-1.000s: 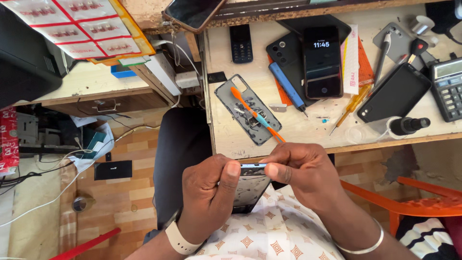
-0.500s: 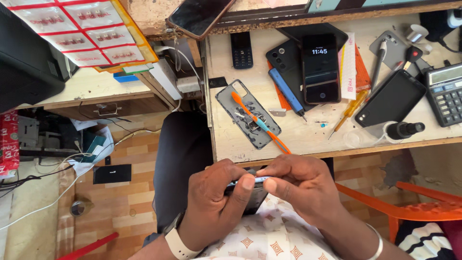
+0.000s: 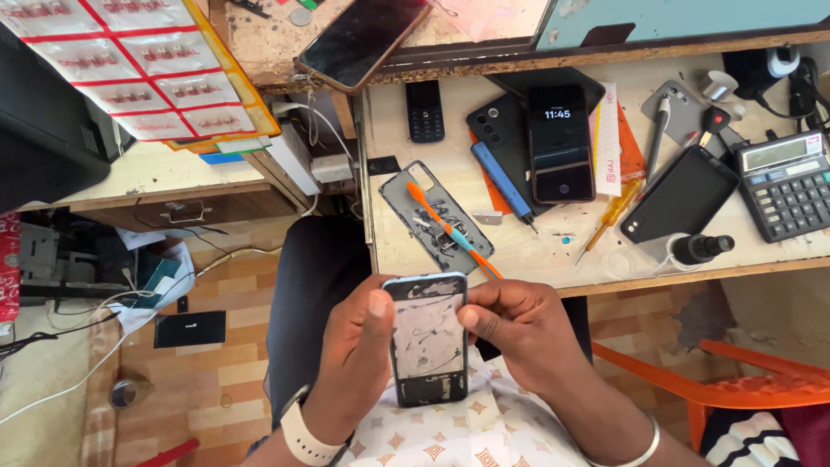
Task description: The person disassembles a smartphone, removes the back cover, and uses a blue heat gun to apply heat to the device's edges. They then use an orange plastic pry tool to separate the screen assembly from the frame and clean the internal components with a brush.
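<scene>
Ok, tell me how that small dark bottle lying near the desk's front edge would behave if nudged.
The small dark bottle lies on its side and looks round, so it would probably roll rather than slide. It rests close to the desk's front edge, so a nudge that way might send it off. It seems small and likely light; whether it holds liquid cannot be told.

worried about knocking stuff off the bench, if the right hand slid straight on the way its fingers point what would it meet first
The right hand points left across the opened phone, its fingertips already on it. Going straight on, it would probably meet the left hand gripping the phone's other edge, not the bench; depth is hard to judge.
</scene>
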